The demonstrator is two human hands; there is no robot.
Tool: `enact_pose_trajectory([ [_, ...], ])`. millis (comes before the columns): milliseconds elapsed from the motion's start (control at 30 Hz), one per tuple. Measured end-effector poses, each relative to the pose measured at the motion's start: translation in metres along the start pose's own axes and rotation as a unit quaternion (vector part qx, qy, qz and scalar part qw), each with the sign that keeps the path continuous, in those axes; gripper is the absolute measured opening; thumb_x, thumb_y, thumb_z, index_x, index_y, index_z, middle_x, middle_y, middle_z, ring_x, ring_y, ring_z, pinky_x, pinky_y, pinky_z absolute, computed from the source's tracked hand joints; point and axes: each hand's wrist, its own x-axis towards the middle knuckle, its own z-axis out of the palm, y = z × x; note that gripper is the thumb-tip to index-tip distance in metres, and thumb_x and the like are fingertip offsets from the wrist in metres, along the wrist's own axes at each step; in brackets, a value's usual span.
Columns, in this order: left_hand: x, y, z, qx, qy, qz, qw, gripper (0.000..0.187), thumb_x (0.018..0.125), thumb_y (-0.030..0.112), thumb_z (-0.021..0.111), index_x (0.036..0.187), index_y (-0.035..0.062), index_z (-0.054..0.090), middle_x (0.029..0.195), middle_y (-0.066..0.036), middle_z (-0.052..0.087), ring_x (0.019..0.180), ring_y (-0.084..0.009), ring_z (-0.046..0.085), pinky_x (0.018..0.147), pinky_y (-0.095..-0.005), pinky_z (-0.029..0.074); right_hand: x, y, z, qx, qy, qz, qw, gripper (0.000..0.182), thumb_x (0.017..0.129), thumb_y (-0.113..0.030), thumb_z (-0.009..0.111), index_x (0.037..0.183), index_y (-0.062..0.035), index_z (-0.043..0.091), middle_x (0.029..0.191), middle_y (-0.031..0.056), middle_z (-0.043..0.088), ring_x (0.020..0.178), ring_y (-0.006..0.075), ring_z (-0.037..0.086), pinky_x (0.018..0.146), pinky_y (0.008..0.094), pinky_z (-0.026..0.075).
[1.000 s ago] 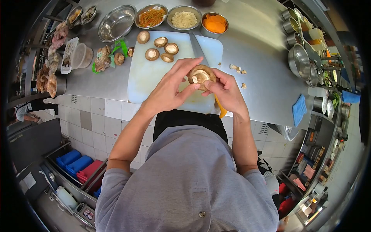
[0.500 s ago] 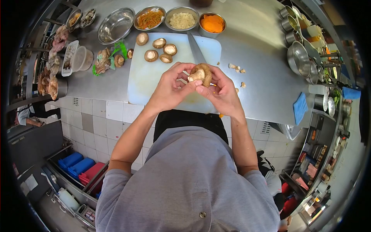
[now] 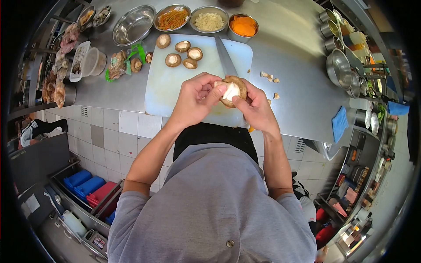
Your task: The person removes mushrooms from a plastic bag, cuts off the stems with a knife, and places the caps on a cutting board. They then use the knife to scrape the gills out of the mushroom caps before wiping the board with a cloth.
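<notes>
Over the near part of the white cutting board (image 3: 166,94), both hands hold a brown mushroom (image 3: 239,84) with its pale underside turned up. My left hand (image 3: 195,96) is closed, its thumb pressed on the stem side. My right hand (image 3: 259,109) grips the cap from the right, thumb on the rim. Whether the stem is still attached is hard to see. Several mushroom caps (image 3: 195,54) lie underside up at the board's upper left. Beyond my hands a knife (image 3: 225,58) rests on the board, its lower end near my fingers.
Bits of stem (image 3: 266,75) lie right of the board. Along the back stand an empty metal bowl (image 3: 120,33) and bowls of orange strips (image 3: 172,19), chopped pale pieces (image 3: 208,22) and orange slices (image 3: 244,26). A bag of mushrooms (image 3: 117,65) sits left; a blue cloth (image 3: 340,124) lies right.
The mushroom has been turned so its underside faces up more. The stem that stuck out toward the left is now mostly covered by my left thumb and fingers.
</notes>
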Motion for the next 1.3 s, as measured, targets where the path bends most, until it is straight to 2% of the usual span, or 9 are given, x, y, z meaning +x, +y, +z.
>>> enact_pose_trajectory([
  [267,0.009,-0.010,0.000,0.100,0.056,0.156,0.981,0.023,0.105,0.016,0.069,0.120,-0.0022,0.067,0.104,-0.006,0.070,0.092,-0.0108,0.067,0.081,-0.0285,0.057,0.009,-0.006,-0.004,0.123,0.041,0.010,0.991,0.041,0.102,-0.004,0.062,0.142,0.0034,0.055,0.123,0.0110,0.067,0.109,0.0170,0.068,0.089,0.0343,0.063],
  [467,0.035,-0.036,-0.004,-0.127,0.053,0.005,0.990,0.021,0.109,0.025,0.061,0.112,0.0040,0.065,0.103,-0.004,0.071,0.091,-0.0113,0.068,0.078,-0.0279,0.054,0.009,0.023,-0.025,0.137,0.107,0.069,0.982,0.037,0.102,-0.006,0.061,0.138,0.0019,0.055,0.119,0.0120,0.068,0.105,0.0182,0.070,0.085,0.0341,0.064],
  [700,0.102,-0.109,0.067,0.078,0.033,0.012,0.996,0.022,0.096,0.018,0.077,0.106,0.0016,0.067,0.094,-0.008,0.073,0.082,-0.0130,0.069,0.074,-0.0304,0.057,-0.043,0.090,-0.077,0.067,0.248,0.057,0.965,0.034,0.099,-0.006,0.064,0.132,-0.0009,0.059,0.115,0.0118,0.069,0.099,0.0199,0.072,0.077,0.0332,0.064],
  [767,0.125,-0.134,0.094,0.154,0.031,0.014,0.988,0.024,0.092,0.022,0.080,0.102,0.0025,0.069,0.093,-0.013,0.074,0.077,-0.0178,0.070,0.072,-0.0337,0.058,-0.061,0.107,-0.091,0.058,0.280,0.065,0.956,0.034,0.098,-0.007,0.066,0.131,-0.0018,0.059,0.114,0.0109,0.069,0.095,0.0199,0.072,0.075,0.0326,0.064],
  [800,0.132,-0.143,0.104,0.177,0.041,0.019,0.983,0.025,0.090,0.023,0.080,0.101,0.0033,0.070,0.094,-0.017,0.074,0.079,-0.0269,0.072,0.075,-0.0379,0.058,-0.069,0.114,-0.098,0.054,0.290,0.080,0.952,0.033,0.098,-0.007,0.067,0.129,-0.0026,0.060,0.113,0.0103,0.069,0.094,0.0194,0.072,0.073,0.0321,0.064],
  [867,0.140,-0.161,0.111,0.245,0.053,0.103,0.962,0.036,0.087,0.022,0.080,0.115,0.0017,0.069,0.114,-0.021,0.072,0.104,-0.0372,0.069,0.093,-0.0445,0.054,-0.079,0.121,-0.103,0.052,0.322,0.097,0.940,0.030,0.099,-0.009,0.068,0.127,-0.0030,0.060,0.112,0.0090,0.068,0.092,0.0179,0.071,0.072,0.0309,0.064],
  [1033,0.100,-0.134,0.072,0.251,0.060,0.141,0.956,0.036,0.090,0.014,0.078,0.122,0.0024,0.068,0.114,-0.016,0.070,0.099,-0.0318,0.069,0.089,-0.0418,0.057,-0.066,0.126,-0.102,-0.004,0.371,0.084,0.925,0.026,0.101,-0.007,0.066,0.124,-0.0002,0.057,0.113,0.0114,0.065,0.091,0.0187,0.071,0.071,0.0289,0.063],
  [1133,0.062,-0.128,0.015,0.237,0.126,0.159,0.950,0.030,0.088,0.007,0.074,0.117,0.0026,0.068,0.108,-0.017,0.068,0.097,-0.0335,0.067,0.089,-0.0431,0.055,-0.032,0.111,-0.084,-0.023,0.314,0.062,0.947,0.025,0.100,-0.011,0.068,0.123,-0.0031,0.061,0.111,0.0081,0.066,0.089,0.0151,0.069,0.072,0.0278,0.063],
  [1300,0.007,-0.136,-0.102,0.274,0.308,0.119,0.903,0.029,0.086,0.002,0.073,0.115,0.0039,0.068,0.106,-0.016,0.067,0.089,-0.0306,0.066,0.082,-0.0407,0.056,0.059,0.095,-0.034,-0.108,0.168,0.009,0.980,0.024,0.096,-0.005,0.072,0.115,-0.0038,0.058,0.104,0.0033,0.068,0.092,0.0096,0.060,0.075,0.0267,0.049],
])
